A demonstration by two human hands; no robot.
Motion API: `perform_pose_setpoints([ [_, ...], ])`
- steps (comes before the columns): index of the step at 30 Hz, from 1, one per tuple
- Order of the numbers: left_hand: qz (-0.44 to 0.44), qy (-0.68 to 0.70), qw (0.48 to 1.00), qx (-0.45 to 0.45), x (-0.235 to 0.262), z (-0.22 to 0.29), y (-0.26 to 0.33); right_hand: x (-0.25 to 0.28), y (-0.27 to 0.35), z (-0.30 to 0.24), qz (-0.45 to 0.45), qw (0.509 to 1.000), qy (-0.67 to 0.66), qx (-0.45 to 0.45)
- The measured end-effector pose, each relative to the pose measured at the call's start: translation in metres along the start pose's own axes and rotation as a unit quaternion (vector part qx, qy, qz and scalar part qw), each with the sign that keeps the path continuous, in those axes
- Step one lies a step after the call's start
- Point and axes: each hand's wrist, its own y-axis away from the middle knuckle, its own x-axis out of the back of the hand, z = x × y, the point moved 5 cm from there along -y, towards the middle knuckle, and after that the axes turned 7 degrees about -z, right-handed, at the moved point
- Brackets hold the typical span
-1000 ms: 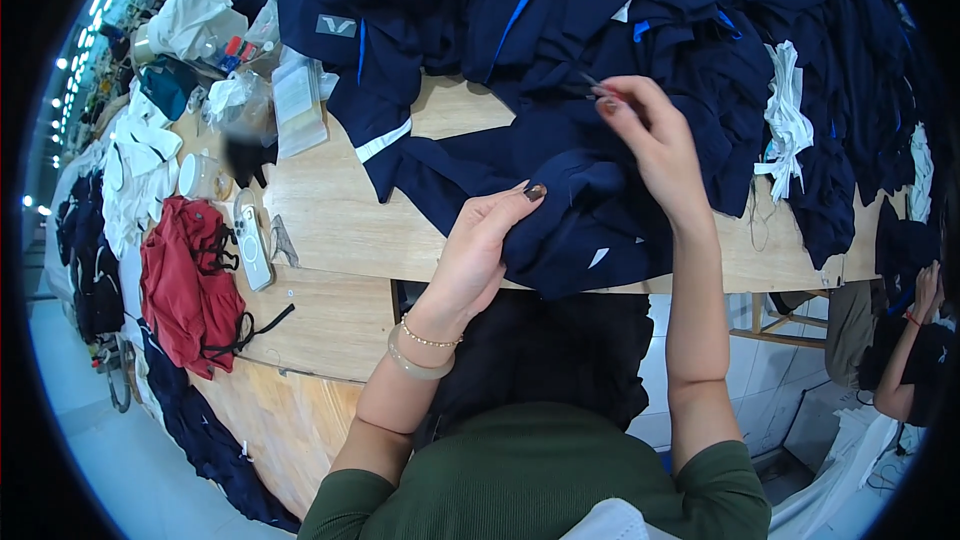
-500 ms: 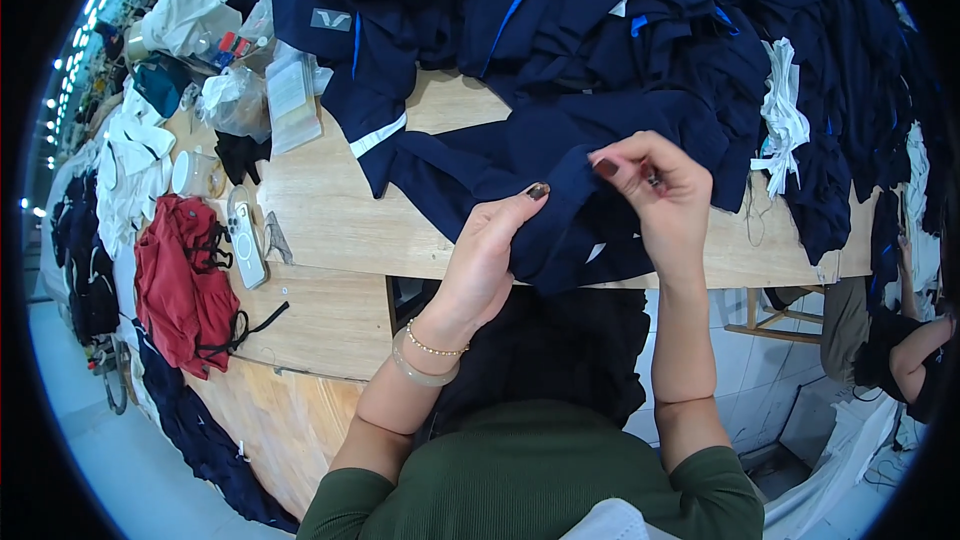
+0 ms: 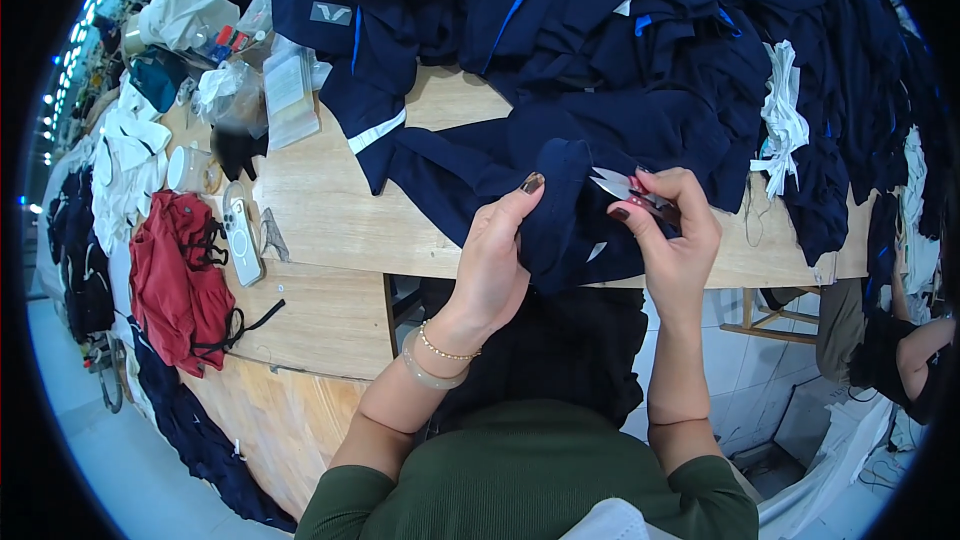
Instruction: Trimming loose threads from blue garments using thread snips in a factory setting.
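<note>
one wooden table [image 3: 335,205], tiled floor [image 3: 715,355]; left hand [image 3: 495,255] round cloth [image 3: 560,195], right hand [image 3: 683,235] round snips [image 3: 640,201]

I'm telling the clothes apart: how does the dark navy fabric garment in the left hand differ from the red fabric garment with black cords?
The left hand holds the dark navy fabric garment; no hand touches the red fabric garment with black cords.
The navy garment lies ahead of the person, the red garment to the left.
Black cords trail from the red garment; none show on the navy garment.
Both look rumpled.
</note>
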Motion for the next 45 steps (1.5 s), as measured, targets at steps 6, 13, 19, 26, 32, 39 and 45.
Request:
perform_pose_setpoints([
  [6, -0.019, 0.038, 0.999, 0.022, -0.004, -0.004, 0.002, -0.007, -0.004, -0.003, 0.003, 1.0, 0.013, 0.009],
  [13, -0.034, 0.038, 0.998, 0.035, -0.005, -0.004, 0.003, -0.011, -0.008, -0.007, -0.002, 0.997, 0.044, 0.056],
  [19, -0.028, 0.066, 0.996, 0.058, 0.0, -0.006, 0.001, -0.003, -0.004, -0.002, 0.016, 0.999, 0.01, 0.046],
  [26, -0.041, 0.059, 0.996, 0.059, -0.001, -0.008, 0.0, -0.004, 0.0, -0.005, -0.037, 0.996, 0.072, 0.045],
  [32, -0.057, 0.042, 0.996, 0.055, 0.0, -0.008, 0.001, -0.008, -0.005, -0.015, -0.006, 0.994, 0.076, 0.076],
  [39, -0.04, 0.032, 0.998, 0.046, -0.001, -0.008, 0.001, -0.003, -0.006, -0.016, -0.012, 0.995, 0.072, 0.075],
  [45, -0.057, 0.026, 0.997, 0.037, 0.001, -0.009, 0.001, -0.007, -0.008, -0.019, -0.037, 0.99, 0.089, 0.101],
])
